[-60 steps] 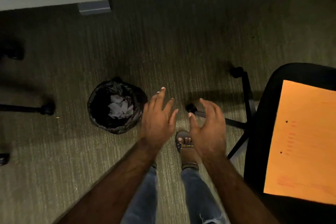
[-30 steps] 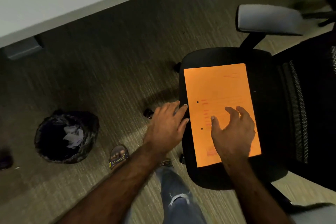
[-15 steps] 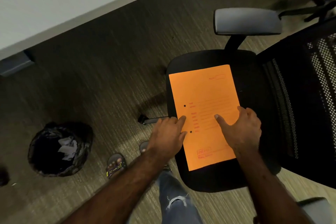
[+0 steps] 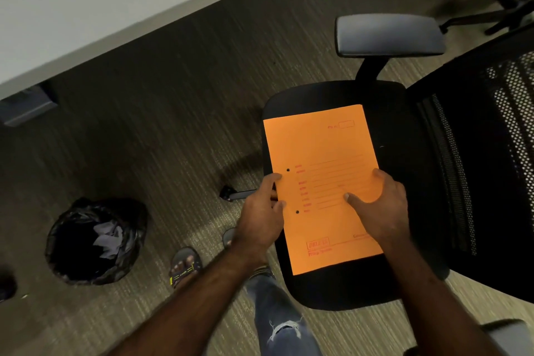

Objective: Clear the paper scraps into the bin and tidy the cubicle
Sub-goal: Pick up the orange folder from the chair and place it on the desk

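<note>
1. Carpet (image 4: pixel 161 130): a ribbed, short-pile floor in grey-green runs under everything you see.
2. Counter (image 4: pixel 86 0): a pale, smooth slab with a straight edge crosses the upper left, grey brackets fixed beneath it.
3. Office chair (image 4: pixel 404 170): your black, rounded seat pad stands at centre right, with a perforated mesh back on the right and a padded grey armrest (image 4: pixel 388 33) above it.
4. Orange folder (image 4: pixel 322 182): a flat, matte rectangular card sheet with red printed lines and two punched holes along its left edge lies on the seat pad.
5. Bin (image 4: pixel 95 240): a round container lined with a crinkled, glossy black bag stands on the carpet at lower left, well apart from the chair; pale crumpled paper scraps (image 4: pixel 108 238) lie inside it.
6. Left hand (image 4: pixel 263 217): your fingers curl over the folder's left edge between the holes, pinching it.
7. Right hand (image 4: pixel 381 208): your fingers are spread, thumb pressed flat on the folder's face, the other fingers at its right edge.
</note>
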The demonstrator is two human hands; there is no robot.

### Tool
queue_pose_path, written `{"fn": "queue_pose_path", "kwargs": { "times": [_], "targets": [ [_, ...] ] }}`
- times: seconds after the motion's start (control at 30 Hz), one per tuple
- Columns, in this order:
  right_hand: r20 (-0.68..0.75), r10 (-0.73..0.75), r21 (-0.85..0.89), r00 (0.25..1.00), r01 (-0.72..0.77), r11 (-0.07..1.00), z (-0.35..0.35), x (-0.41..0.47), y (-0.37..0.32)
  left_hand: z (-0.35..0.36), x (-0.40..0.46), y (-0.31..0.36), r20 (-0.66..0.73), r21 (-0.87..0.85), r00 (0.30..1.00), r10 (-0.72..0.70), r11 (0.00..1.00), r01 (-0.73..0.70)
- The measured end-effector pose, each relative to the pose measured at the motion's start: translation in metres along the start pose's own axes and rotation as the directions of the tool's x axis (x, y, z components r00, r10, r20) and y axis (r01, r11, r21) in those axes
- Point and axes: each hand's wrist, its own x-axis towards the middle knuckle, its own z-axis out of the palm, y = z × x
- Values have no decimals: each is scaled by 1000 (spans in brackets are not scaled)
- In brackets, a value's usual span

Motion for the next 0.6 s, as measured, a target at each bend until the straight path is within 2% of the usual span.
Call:
{"fn": "queue_pose_path", "kwargs": {
  "times": [0.17, 0.3, 0.47, 0.6],
  "targets": [
    [3, 9, 136, 1000, -10, 991, 0, 0, -7, -11, 4, -2, -65, -233, 992, -108, 968, 90],
    [66, 66, 301, 996, -83, 950, 4, -6, -13, -23, 3, -15, -81, -338, 981, -176, 931, 139],
    [176, 102, 395, 979, -165, 904, 7, -17, -27, -44, -4, -24, -60, -396, 979, -196, 905, 157],
    [199, 55, 436, 978, -138, 889, 3, -32, -35, -62, -17, -28, -83, -425, 982, -170, 897, 119]
  ]
}}
